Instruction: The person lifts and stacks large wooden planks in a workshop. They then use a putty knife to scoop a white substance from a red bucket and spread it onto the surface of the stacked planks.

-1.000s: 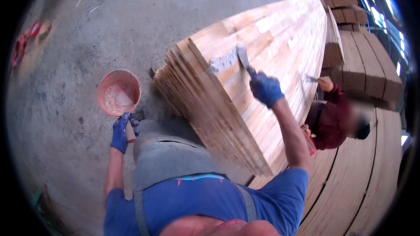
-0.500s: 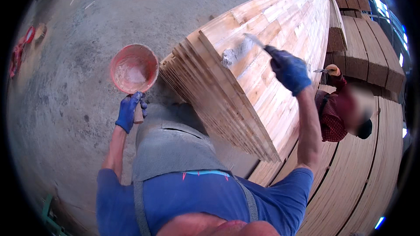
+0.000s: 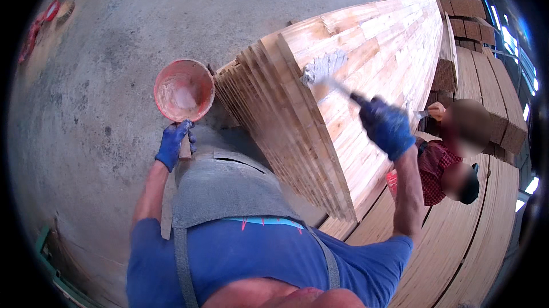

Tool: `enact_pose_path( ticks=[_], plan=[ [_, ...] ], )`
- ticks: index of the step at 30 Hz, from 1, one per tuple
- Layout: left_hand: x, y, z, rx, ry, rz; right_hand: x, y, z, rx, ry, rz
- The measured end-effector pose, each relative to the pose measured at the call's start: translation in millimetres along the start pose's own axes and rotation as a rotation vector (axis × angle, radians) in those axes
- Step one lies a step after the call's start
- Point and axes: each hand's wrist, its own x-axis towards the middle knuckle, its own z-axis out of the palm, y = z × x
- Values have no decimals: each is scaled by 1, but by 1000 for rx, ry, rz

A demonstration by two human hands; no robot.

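My left hand (image 3: 172, 145), in a blue work glove, is closed round the wooden handle of a red pot (image 3: 184, 91). Pale paste coats the inside of that pot. A putty knife (image 3: 343, 88) is gripped in my gloved right hand (image 3: 388, 128), its blade blurred by motion. The blade is over a patch of grey-white paste (image 3: 323, 68) near the left end of the top wooden panel (image 3: 366, 71). That panel lies on a stack of several similar panels (image 3: 280, 136), whose stepped edges face me.
Across the stack to the right, a co-worker in a red checked shirt (image 3: 433, 171) holds a scraper (image 3: 420, 114) at the panel. Long stacked boards (image 3: 440, 239) lie at the right, with more timber piles (image 3: 486, 88) behind. Concrete floor (image 3: 97, 136) stretches out on the left.
My right hand has drawn the putty knife down and nearer to me, to the paste patch's near side. The paste has spread a little. My left hand still holds the pot.
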Motion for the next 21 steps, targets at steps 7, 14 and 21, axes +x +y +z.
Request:
enact_pose_path(
  ticks=[7,14,21],
  plan=[
    [-13,-28,-11,-83,9,-5,-11,-1,23,-2,-31,-108],
    [-33,-34,6,1,77,83,29,-4,-8,94,274,-202],
    [-37,-66,6,-86,49,46,10,-10,17,61,27,-299]
  ],
)
